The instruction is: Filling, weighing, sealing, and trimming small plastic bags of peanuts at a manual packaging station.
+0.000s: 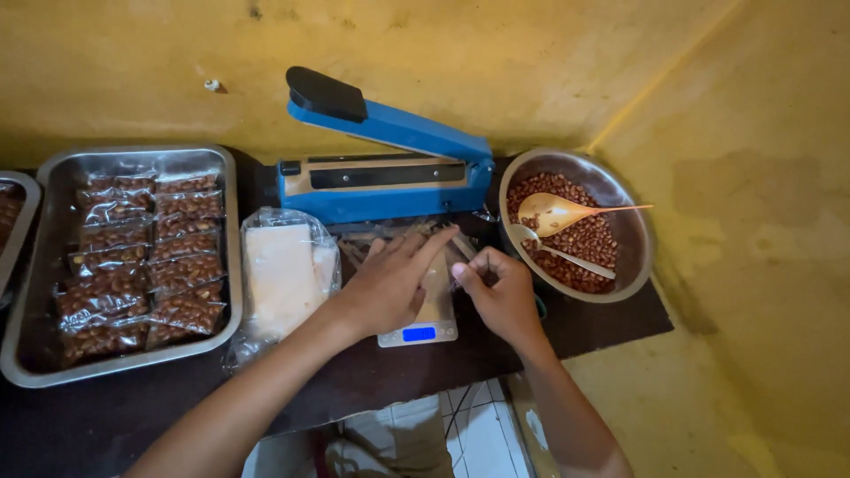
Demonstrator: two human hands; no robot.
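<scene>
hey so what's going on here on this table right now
A person is working over a small digital scale in front of a blue heat sealer, whose arm is raised. The left hand lies flat above the scale, and the right hand pinches something small beside it; what exactly, I cannot tell. To the right a metal bowl holds peanuts and two spoons. To the left sit a stack of clear bags and a metal tray of filled peanut packets.

Dark table [106,416] against the yellow wall. On it: metal tray [228,265] of packed peanuts, a stack of bags [283,270], blue sealer [381,173], little scale [421,334], and a bowl [633,230] of peanuts at the right end.
</scene>
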